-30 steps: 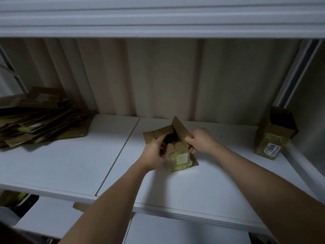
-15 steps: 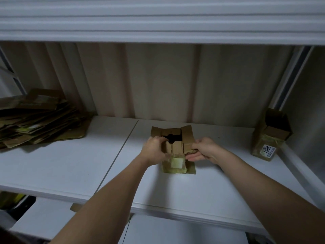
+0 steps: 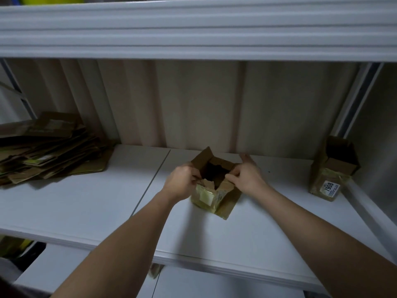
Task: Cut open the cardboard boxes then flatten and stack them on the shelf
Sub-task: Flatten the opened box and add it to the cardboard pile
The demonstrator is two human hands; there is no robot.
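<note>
A stack of flattened cardboard (image 3: 49, 147) lies at the far left of the white shelf (image 3: 86, 203). Mid-shelf stands a small open box (image 3: 212, 190), between both hands. The left hand (image 3: 182, 183) curls its fingers (image 3: 194, 176) over the box's left rim; the right hand (image 3: 247, 177) pinches the right flap, its other fingers spread. Far right stands another opened box (image 3: 332, 168), labelled 7908.

Back wall (image 3: 193, 104): beige ribbed panels across the middle of the frame, dim and in shadow.
Upper shelf (image 3: 193, 33): white ridged edge along the top of the frame.
Upright (image 3: 352, 100): pale metal post, slanted, at right.
Lower shelf (image 3: 53, 274): white board along the bottom of the frame.
Light: low, greyish.
</note>
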